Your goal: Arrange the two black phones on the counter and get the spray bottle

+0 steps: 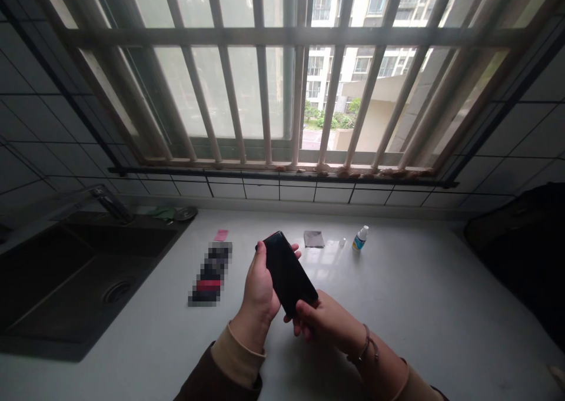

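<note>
A black smartphone (286, 271) is held tilted above the counter, its dark screen facing me. My left hand (258, 283) grips its left side, with the thumb along the edge and fingertips showing past the far right edge. The lower right corner is pinched by my right hand (315, 318), thumb on the front and fingers curled beneath. Behind the phone lie a small grey cloth (313, 239) and a tiny white cap-like piece (342, 242). A small white spray bottle (360, 238) with a blue label stands to their right. What the phone's back looks like is hidden.
On the white counter (397, 307), a pixelated dark item (209, 274) and a small pink piece (221, 235) lie to the left. A dark sink (88, 271) with a faucet (112, 204) is farther left. A black bulky object (521, 254) stands right. A barred window (273, 95) rises behind.
</note>
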Tool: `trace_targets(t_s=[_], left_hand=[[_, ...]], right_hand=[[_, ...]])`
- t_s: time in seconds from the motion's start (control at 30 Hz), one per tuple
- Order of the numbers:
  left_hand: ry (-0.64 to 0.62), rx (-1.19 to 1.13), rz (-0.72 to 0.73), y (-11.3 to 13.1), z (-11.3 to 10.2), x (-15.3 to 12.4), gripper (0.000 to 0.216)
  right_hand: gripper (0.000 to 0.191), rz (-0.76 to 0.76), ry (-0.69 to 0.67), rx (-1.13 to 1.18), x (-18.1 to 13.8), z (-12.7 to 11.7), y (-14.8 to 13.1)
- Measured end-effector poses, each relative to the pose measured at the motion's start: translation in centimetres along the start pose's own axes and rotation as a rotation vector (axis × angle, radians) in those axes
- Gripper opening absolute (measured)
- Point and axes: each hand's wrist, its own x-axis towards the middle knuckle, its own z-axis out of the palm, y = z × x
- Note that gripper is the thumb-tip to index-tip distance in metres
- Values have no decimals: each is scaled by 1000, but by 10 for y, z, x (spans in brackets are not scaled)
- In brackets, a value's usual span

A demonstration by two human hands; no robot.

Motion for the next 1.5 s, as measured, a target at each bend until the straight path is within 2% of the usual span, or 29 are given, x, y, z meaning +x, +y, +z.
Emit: trace_targets(t_s=[0.07,0.1,0.23,0.3,0.37,0.5,0.67,0.83,0.97,1.03,1.1,1.2,1.27,1.4,1.5], left_hand=[[-10,12,-24,-1,-2,1,65],[-29,21,-39,-2,-2,1,63],[-167,126,-95,-11,-5,-3,54],[-264,231,-127,-16,-6,-7,51],[-363,355,-139,-20,-6,-10,50],[-468,558,-62,-26,-2,-14,44],[-436,646,59,-32,-1,-12,40],[-396,658,-36,-35,-5,-9,40],[-389,542,-70,-37,-7,-9,43],[-339,439,-97,-37,-7,-9,47],[-234,360,-57,-36,-8,-7,47],[-61,292,70,-34,-11,-2,42],[0,262,87,-33,-12,1,43],[-29,259,48,-34,-13,4,47],[-66,420,136,-31,-13,6,49]], right_hand=[[103,-43,92,-2,-1,-1,-1],[106,-86,164,-28,-1,-2,-2],[88,-264,496,-204,-6,-8,-7],[80,-266,633,-262,-10,-12,-10],[77,-257,702,-302,-12,-17,-13],[79,-247,704,-330,-12,-26,-15],[78,-196,732,-314,-7,-33,-11],[75,-170,725,-205,-3,-33,-10],[82,-144,707,-131,-2,-31,-7],[88,-75,649,-69,-1,-28,-4],[87,-23,576,-26,-1,-24,-2],[75,-99,503,-114,-2,-17,-4],[65,-168,487,-233,-3,-14,-6],[58,-153,511,-327,-3,-15,-8],[59,-129,580,-355,-1,-23,-7]])
